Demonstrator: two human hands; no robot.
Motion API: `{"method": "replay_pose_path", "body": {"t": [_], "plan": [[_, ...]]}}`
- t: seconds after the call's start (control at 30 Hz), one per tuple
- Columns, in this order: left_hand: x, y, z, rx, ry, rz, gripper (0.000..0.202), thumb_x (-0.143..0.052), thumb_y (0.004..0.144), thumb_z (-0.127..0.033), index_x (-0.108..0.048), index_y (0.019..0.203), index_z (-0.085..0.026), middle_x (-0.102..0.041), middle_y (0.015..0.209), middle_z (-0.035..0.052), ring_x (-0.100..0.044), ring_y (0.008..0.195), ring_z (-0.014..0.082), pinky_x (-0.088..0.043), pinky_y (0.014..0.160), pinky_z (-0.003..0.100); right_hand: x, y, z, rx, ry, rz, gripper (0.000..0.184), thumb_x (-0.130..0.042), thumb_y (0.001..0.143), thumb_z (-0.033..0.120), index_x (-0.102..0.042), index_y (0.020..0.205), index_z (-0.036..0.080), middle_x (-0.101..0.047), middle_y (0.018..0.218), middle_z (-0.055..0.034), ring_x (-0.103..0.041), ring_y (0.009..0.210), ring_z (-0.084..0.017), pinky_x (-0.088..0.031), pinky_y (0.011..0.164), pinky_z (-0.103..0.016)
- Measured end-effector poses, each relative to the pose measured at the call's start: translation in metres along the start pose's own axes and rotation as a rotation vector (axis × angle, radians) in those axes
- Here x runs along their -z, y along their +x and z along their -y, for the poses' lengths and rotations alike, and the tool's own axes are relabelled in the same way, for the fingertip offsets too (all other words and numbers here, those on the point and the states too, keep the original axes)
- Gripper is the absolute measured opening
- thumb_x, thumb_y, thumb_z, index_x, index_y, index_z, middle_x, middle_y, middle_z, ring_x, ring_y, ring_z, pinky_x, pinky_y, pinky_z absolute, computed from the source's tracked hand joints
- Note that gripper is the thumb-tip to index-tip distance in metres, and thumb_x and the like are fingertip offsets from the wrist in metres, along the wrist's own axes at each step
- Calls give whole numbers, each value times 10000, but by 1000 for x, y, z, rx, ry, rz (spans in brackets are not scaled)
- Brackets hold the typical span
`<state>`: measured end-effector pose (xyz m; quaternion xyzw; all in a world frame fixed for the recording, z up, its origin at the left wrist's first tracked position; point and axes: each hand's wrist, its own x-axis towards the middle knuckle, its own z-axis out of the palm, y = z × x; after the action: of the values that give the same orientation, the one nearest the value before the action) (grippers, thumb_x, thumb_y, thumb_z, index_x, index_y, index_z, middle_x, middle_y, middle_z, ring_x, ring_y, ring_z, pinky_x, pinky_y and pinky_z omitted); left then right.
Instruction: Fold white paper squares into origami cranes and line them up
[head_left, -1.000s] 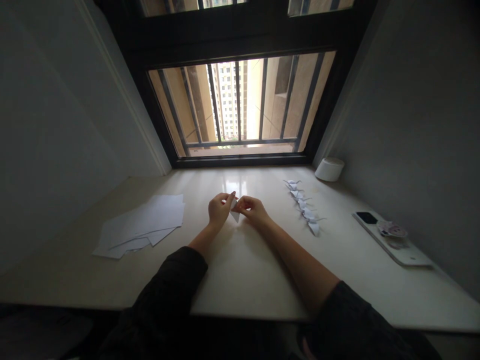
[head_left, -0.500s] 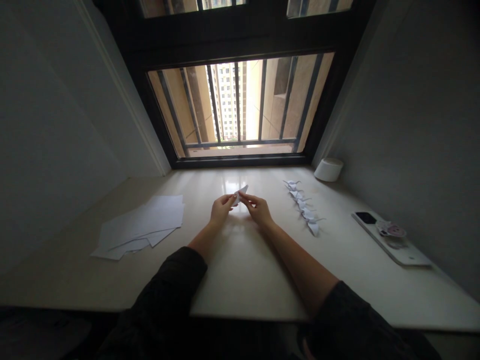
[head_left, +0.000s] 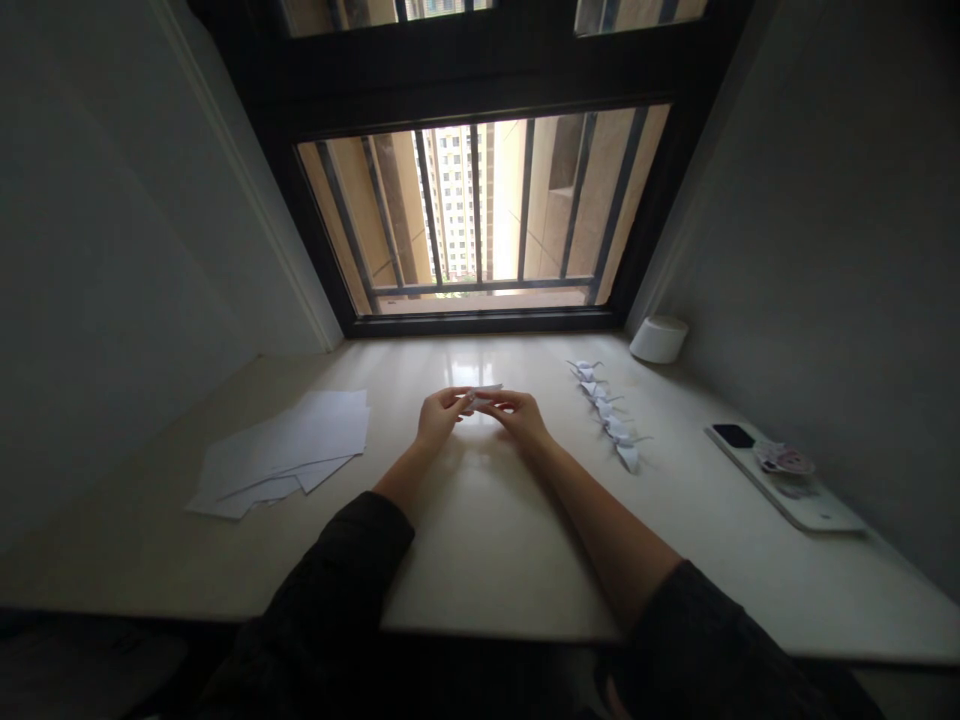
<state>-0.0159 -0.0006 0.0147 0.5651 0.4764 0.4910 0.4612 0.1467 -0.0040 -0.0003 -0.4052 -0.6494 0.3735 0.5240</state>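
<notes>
- While left hand (head_left: 437, 416) pinches folded white paper (head_left: 489, 390), right hand (head_left: 523, 416) grips it too — paper between both hands, over the surface (head_left: 480, 540).
- Paper cranes (head_left: 604, 408) — in a row, right of the right hand.

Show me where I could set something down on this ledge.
Bare patches: between the paper sheets and left hand, between the paper birds and phone, and between the forearms. Crowded: the middle, where left hand and right hand hold folded paper, and the birds' row.
</notes>
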Motion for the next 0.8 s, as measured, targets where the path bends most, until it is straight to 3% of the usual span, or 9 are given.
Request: {"method": "replay_pose_path", "body": {"t": [0.17,0.43,0.8], "plan": [[-1,0,-2,41,-55,9,573,-721,616,-511,-634,1071,-175,-706,796,94,-663,682,195,-461,605,274,2,0,-1,-49,21,-33,402,-724,648,425,-709,996,225,-723,928,-68,-660,760,-208,-517,696,-324],[-2,-1,-1,112,-122,78,522,-720,634,-494,-642,1035,-169,-704,860,120,-669,804,225,-468,669,294,4,2,-4,-62,81,-80,471,-751,606,423,-704,1014,194,-725,796,-62,-645,674,-189,-512,674,-322],[0,0,-3,76,-57,61,512,-729,621,-489,-653,1014,-171,-703,778,92,-662,739,198,-444,638,267,5,2,-5,-106,138,-53,477,-761,591,441,-709,1001,201,-727,860,-81,-661,725,-215,-519,672,-333]]}}
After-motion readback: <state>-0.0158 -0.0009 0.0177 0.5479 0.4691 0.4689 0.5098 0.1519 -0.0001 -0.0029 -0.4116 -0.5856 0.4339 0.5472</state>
